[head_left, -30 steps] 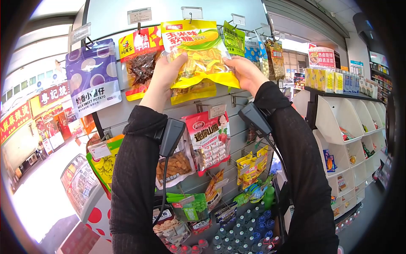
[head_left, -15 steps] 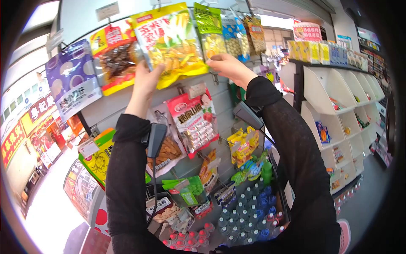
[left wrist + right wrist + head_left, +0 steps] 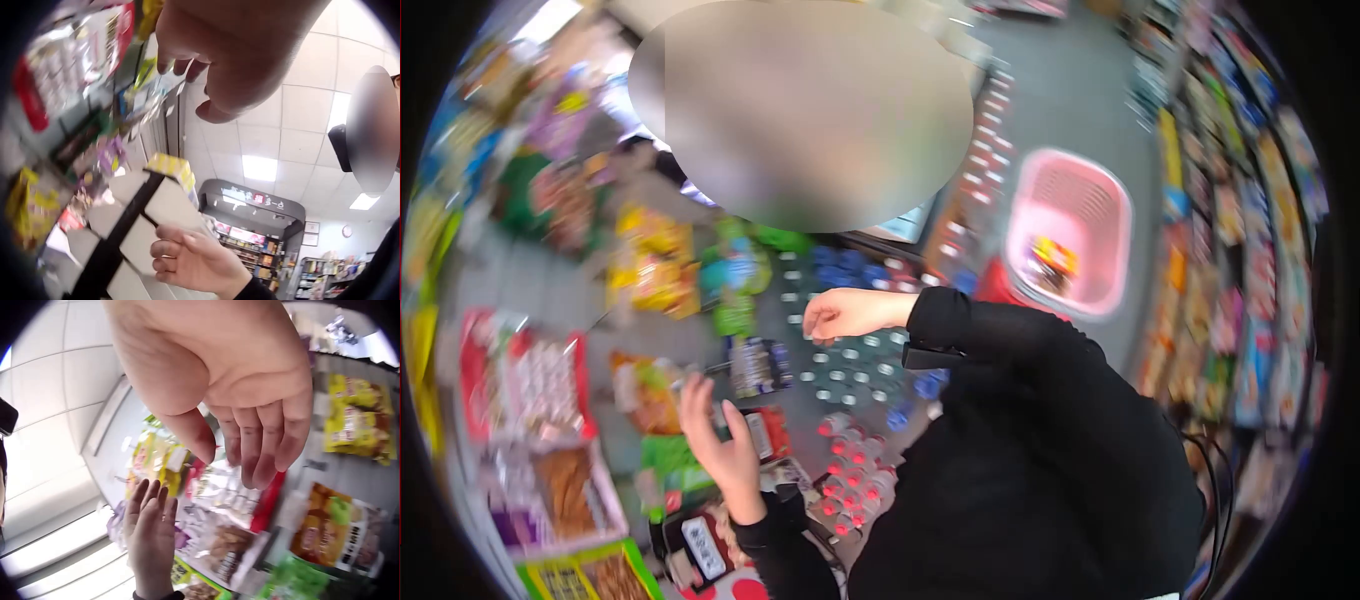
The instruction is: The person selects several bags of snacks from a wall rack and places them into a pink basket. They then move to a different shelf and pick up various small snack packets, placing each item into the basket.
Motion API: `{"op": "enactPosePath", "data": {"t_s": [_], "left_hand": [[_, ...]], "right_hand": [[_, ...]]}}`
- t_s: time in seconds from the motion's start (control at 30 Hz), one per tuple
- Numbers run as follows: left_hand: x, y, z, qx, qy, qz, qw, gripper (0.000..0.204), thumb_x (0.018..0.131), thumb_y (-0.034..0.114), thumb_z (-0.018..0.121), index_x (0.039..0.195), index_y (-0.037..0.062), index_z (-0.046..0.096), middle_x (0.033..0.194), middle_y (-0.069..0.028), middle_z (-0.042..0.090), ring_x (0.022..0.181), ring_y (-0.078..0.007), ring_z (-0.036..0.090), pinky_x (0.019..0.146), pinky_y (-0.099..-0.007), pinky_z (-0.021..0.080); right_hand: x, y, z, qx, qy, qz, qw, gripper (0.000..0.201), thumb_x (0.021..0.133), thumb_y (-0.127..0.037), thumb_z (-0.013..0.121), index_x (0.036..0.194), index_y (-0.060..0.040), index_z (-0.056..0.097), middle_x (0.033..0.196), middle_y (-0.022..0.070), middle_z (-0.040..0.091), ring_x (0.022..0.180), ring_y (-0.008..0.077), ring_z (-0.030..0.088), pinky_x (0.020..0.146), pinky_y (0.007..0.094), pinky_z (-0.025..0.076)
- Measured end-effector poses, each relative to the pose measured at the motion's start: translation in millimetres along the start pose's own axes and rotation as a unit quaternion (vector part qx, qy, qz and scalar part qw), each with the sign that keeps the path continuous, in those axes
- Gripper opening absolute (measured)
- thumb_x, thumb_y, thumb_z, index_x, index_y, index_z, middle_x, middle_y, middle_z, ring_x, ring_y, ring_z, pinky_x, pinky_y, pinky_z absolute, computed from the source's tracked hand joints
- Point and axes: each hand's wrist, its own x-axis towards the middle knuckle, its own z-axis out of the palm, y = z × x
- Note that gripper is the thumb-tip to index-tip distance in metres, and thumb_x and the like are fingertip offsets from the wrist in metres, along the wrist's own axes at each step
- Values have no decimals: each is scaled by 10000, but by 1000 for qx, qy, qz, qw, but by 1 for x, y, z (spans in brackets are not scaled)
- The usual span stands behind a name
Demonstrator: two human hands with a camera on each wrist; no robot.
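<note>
My left hand (image 3: 725, 455) is raised in front of the snack rack with its fingers extended and nothing in them. Nearest to it in the head view are an orange snack bag (image 3: 645, 390) and a green snack bag (image 3: 675, 468). Over the bottles, my right hand (image 3: 855, 313) hangs with loosely bent fingers and holds nothing. The right wrist view shows its bare palm, with a red-and-white candy bag (image 3: 228, 490) hanging behind. Black sleeves cover both forearms.
A pink basket (image 3: 1118, 250) with a red-and-yellow packet (image 3: 1052, 262) inside stands on the floor. Red-capped bottles (image 3: 855, 470) and white-capped bottles (image 3: 850, 370) fill the space below the rack. Packed shelves (image 3: 1220, 290) run along the right. A blurred oval hides part of the head view.
Both hands have let go of the yellow corn-candy bag, left hanging on the rack, and have dropped lower. The head view has swung right and down, bringing the pink basket into sight.
</note>
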Motion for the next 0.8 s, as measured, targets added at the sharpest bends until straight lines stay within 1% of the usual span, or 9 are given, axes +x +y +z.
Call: {"op": "enactPosePath", "data": {"t_s": [0.13,0.27,0.33,0.47,0.57,0.63,0.67,0.77,0.8], "left_hand": [[-62,13,110,-130,-230,-64,962,236,728,-3,509,964,4,520,945,-135,546,823,-232,547,717,-310,429],[-109,37,181,-212,-410,-70,884,219,749,72,521,962,18,528,876,-142,557,782,-255,554,695,-320,432],[-119,52,204,-222,-471,-80,850,226,757,102,521,966,16,529,873,-136,568,770,-246,562,686,-323,436],[-129,67,243,-226,-521,-97,817,237,757,115,521,973,16,526,879,-132,575,776,-235,567,696,-316,439],[-117,81,270,-203,-562,-142,789,249,755,122,522,980,14,522,903,-133,574,795,-231,568,705,-312,441],[-103,94,286,-186,-573,-183,777,255,753,124,521,983,14,519,916,-133,572,805,-230,568,710,-311,442],[-94,102,293,-180,-584,-182,770,255,764,107,511,996,2,511,926,-132,570,821,-217,568,710,-295,444],[-83,107,318,-172,-577,-191,776,258,766,100,506,1007,8,505,915,-130,574,820,-215,570,706,-295,447],[-82,108,322,-177,-561,-189,787,263,756,109,509,1005,24,508,893,-130,579,804,-224,573,701,-310,447]], "right_hand": [[-132,80,-34,-201,231,40,951,144,679,-102,528,765,4,575,690,79,577,650,141,565,598,283,447],[-237,89,-70,91,362,188,908,194,735,-105,533,897,1,548,771,61,574,680,119,560,597,247,458],[-272,73,-94,128,437,219,863,231,745,-119,512,923,27,520,781,90,564,732,143,558,630,255,462],[-336,154,-161,98,592,266,755,225,727,-140,521,882,23,537,736,98,560,686,147,556,598,258,456],[-382,235,-207,96,531,391,746,266,713,-167,547,878,40,517,683,61,521,570,124,515,481,260,426],[-389,241,-214,6,524,435,732,283,680,-181,592,805,61,515,586,71,480,416,142,438,377,261,373],[-405,287,-218,75,539,469,696,321,681,-200,607,824,72,515,633,86,495,468,150,455,398,263,379],[-402,304,-225,182,490,542,658,435,628,-257,674,919,26,518,727,83,516,583,159,461,512,311,408],[-401,284,-226,85,418,473,771,435,648,-280,665,953,-6,519,771,87,534,653,176,487,587,323,421]]}}
